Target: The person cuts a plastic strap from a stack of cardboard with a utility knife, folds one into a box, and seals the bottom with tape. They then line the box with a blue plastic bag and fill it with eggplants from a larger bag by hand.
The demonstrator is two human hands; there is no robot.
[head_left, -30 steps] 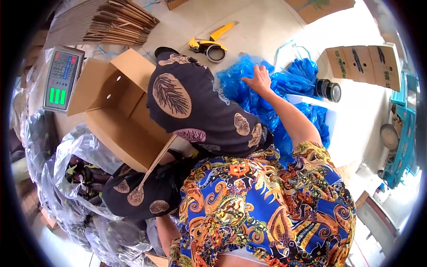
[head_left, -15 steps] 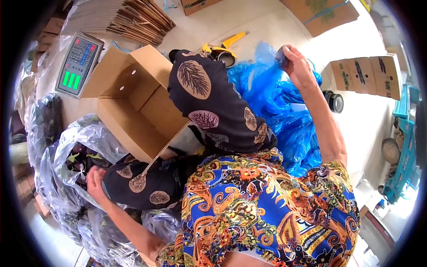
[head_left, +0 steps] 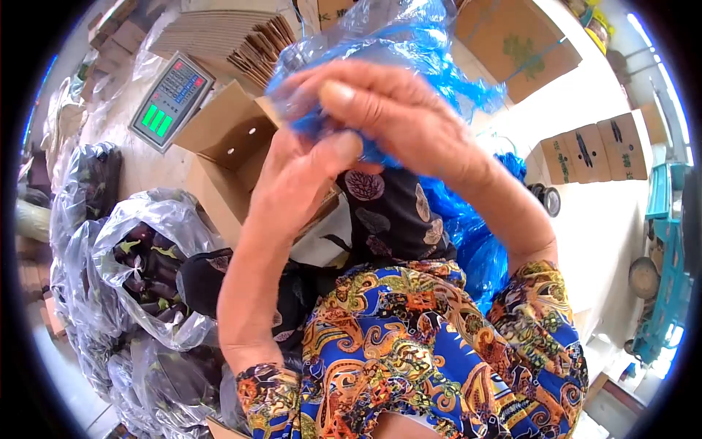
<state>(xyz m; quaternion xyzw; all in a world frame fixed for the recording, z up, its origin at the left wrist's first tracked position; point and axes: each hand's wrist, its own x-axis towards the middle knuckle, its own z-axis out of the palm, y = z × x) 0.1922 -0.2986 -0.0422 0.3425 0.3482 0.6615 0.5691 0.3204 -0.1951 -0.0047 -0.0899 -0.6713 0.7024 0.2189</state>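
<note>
A thin blue plastic bag [head_left: 409, 44] is held up in front of me, with its film spreading out beyond my hands. My left hand [head_left: 289, 183] is closed on the gathered edge of the bag, thumb pressed near the fingers. My right hand [head_left: 395, 113] pinches the same film from above, right beside the left, and its fingertips are blurred. Behind my left hand stands an open cardboard box [head_left: 212, 190], partly hidden by that arm. More blue plastic bags [head_left: 475, 249] lie bunched by my right leg.
Clear sacks of dark eggplants [head_left: 153, 271] crowd the left side. A digital scale display [head_left: 172, 102] stands behind the box, near stacked flattened cartons [head_left: 219, 40]. A printed carton [head_left: 596, 150] and a teal cart [head_left: 662, 241] are at the right.
My right hand has lifted a blue bag off the pile and brought it to the middle. My left hand has come up from beside the eggplant sack and taken hold of it too.
</note>
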